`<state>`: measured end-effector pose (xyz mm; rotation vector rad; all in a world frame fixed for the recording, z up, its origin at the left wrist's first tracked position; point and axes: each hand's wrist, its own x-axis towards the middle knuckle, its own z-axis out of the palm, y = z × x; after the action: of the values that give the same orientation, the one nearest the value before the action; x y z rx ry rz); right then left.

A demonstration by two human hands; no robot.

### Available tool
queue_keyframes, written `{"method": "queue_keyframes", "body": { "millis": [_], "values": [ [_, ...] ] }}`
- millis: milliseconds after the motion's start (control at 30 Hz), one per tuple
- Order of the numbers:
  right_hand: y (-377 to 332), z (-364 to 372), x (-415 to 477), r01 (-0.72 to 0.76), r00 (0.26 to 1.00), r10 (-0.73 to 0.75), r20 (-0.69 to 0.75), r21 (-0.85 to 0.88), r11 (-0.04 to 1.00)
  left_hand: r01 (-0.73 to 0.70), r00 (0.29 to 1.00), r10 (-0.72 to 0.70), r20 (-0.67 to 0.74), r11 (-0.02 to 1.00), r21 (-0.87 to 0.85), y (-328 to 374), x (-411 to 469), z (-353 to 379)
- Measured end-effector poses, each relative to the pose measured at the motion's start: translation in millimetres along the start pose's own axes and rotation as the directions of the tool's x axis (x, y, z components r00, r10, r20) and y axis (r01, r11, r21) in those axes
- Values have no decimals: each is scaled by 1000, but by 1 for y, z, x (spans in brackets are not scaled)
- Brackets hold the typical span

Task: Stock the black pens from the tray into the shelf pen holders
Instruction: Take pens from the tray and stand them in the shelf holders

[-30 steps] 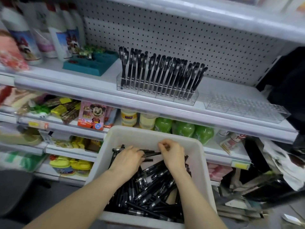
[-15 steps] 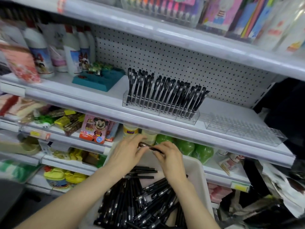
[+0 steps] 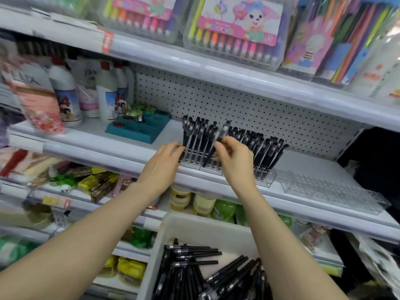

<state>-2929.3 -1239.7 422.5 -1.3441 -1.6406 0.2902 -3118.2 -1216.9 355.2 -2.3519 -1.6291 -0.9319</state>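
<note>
Currently right hand (image 3: 233, 161) fingers pinch one black pen (image 3: 224, 129), tilted over the pen holder (image 3: 265, 177) middle, I'd guess to match slot angle. Left hand (image 3: 164, 163) fingers curl at its left end, probably bracing; grip unclear.

Right hand (image 3: 236, 161) pinches a black pen (image 3: 223, 132) over the pen holder (image 3: 265, 178).

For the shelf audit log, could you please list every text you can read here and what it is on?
"LUX": pink pouch.
"Dove", partly blurred: white pack.
"34": white bottle, on its label.
Shelf tags and colouring sets: too blurred to read.
</note>
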Motion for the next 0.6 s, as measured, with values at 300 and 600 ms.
{"method": "queue_keyframes", "body": {
  "millis": [300, 600],
  "values": [
    [-9, 44, 39, -1, 999, 0, -48, -18, 1000, 26, 1000, -27, -3, 996, -86, -8, 6, 11],
    [2, 79, 38, -22, 997, 37, 74, -199, 980, 50, 999, -48, 16, 991, -120, -10, 6, 8]
  ]
}}
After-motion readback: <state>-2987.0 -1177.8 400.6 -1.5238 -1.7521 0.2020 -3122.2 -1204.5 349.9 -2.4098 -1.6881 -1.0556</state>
